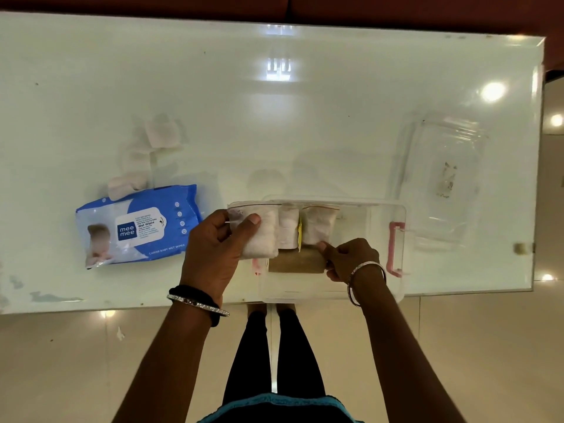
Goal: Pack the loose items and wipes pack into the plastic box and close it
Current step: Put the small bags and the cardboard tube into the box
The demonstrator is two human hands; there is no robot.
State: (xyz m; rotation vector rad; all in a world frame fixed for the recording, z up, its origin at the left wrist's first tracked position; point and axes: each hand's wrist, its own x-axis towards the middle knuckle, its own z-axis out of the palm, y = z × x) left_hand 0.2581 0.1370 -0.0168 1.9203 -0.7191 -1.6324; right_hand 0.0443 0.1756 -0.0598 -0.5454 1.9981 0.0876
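A clear plastic box (387,221) with pink latches stands open at the table's front edge. Inside it stand small white packets (319,227) and a brown roll (294,261). My left hand (213,248) grips a clear zip bag of white cotton (262,236) over the box's left end. My right hand (351,259) rests inside the box, fingers pinched at the brown roll and a packet. A blue wet wipes pack (137,225) lies to the left of the box. The clear lid (442,181) lies to the right, behind the box.
Small white rolls and pads (160,135) lie on the glossy white table (274,117) behind the wipes pack, one roll (125,183) touching the pack's back edge. The table's front edge runs just under my wrists. My legs and the tiled floor show below.
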